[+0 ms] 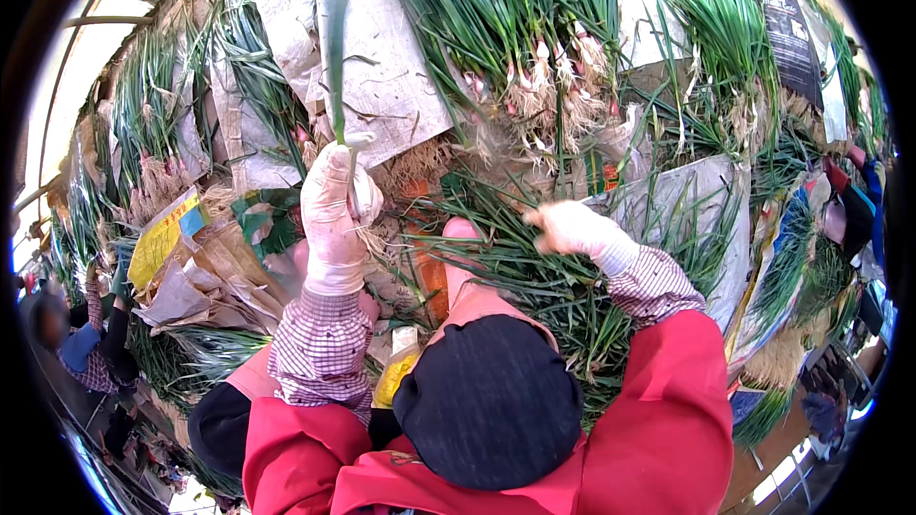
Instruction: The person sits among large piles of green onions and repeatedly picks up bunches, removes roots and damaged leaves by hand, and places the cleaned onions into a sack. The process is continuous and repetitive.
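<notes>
My left hand [335, 218], in a pale thin glove, is closed around an allium plant [336, 71], which looks like green garlic or spring onion. Its leaf stands up above the fist, and pale roots [372, 239] hang out below. My right hand [572, 230], also gloved, hovers over a heap of loose green leaves [529, 286] to the right. Motion blurs its fingers; they look curled, and whether something thin is between them is unclear. Beyond both hands lies a large bunch of plants [515, 14] with pinkish-white bulbs and tangled roots toward me.
More bunches lie at the left [154, 107] and right [715, 21], over pale woven sacks [386, 50]. A crumpled brown sack [207, 286] and a yellow printed sheet [164, 236] are left of my arm. Another person [93, 343] sits at the far left.
</notes>
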The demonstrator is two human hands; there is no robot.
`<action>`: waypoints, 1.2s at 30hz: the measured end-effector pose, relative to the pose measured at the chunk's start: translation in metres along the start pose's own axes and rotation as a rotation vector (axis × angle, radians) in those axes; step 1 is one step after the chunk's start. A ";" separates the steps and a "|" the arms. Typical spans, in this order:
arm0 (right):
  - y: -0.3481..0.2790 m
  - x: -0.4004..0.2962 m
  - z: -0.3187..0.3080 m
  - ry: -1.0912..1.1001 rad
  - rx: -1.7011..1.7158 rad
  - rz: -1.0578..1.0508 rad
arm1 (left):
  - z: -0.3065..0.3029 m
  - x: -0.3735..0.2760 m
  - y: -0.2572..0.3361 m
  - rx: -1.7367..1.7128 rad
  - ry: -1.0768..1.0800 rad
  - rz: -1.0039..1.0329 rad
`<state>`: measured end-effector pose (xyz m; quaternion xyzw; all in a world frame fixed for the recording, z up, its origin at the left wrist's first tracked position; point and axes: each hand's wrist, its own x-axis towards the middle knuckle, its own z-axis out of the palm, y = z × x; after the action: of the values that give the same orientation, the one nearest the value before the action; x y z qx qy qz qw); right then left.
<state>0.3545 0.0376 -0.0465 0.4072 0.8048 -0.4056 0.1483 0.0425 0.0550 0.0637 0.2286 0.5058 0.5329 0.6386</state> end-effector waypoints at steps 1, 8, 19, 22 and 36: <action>0.000 -0.002 -0.013 -0.203 -0.172 -0.112 | -0.006 0.006 -0.006 -0.058 -0.078 -0.032; 0.036 0.128 -0.091 0.493 -0.044 0.405 | 0.009 0.044 -0.055 -0.190 -0.276 -0.330; -0.042 0.075 -0.059 0.765 0.263 -0.460 | 0.000 0.036 -0.083 -0.340 -0.334 -0.481; -0.092 0.101 -0.061 0.637 0.475 -0.231 | 0.009 0.024 -0.080 -0.202 -0.181 -0.509; 0.012 0.145 -0.105 0.491 0.074 0.437 | 0.012 0.050 -0.059 -0.104 -0.179 -0.369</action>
<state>0.2829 0.2000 -0.0693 0.6610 0.6947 -0.2830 0.0185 0.0755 0.0845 -0.0011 0.1451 0.4521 0.4099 0.7788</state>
